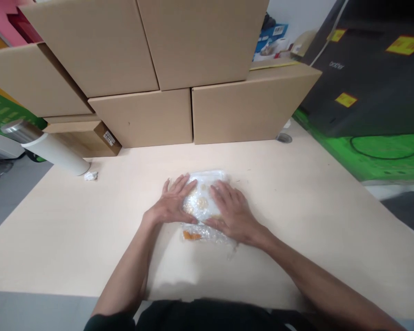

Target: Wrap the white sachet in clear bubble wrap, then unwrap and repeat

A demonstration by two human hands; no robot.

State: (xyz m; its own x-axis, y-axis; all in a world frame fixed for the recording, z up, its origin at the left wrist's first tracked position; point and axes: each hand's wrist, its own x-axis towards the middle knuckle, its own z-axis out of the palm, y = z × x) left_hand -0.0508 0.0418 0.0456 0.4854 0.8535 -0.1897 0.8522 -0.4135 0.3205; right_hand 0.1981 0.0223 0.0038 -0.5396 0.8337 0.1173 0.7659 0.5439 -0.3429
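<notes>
A flat white package in clear, shiny plastic wrap [202, 202] lies on the light wooden table [83, 239], near its middle. Its loose, crumpled plastic end spreads toward me, with an orange piece [192, 235] at the left of it. My left hand [174, 202] rests on the package's left edge, fingers spread and thumb along the near side. On the right side of the package lies my right hand [232, 209], its fingers stretched out flat over the plastic. The palms hide both side edges of the package.
Cardboard boxes [141, 119] stand stacked along the table's back edge. At the back left are a white bottle [60, 154] with a metal lid and a crumpled white scrap [90, 175]. A large black case [372, 78] stands on green material [389, 156] at the right.
</notes>
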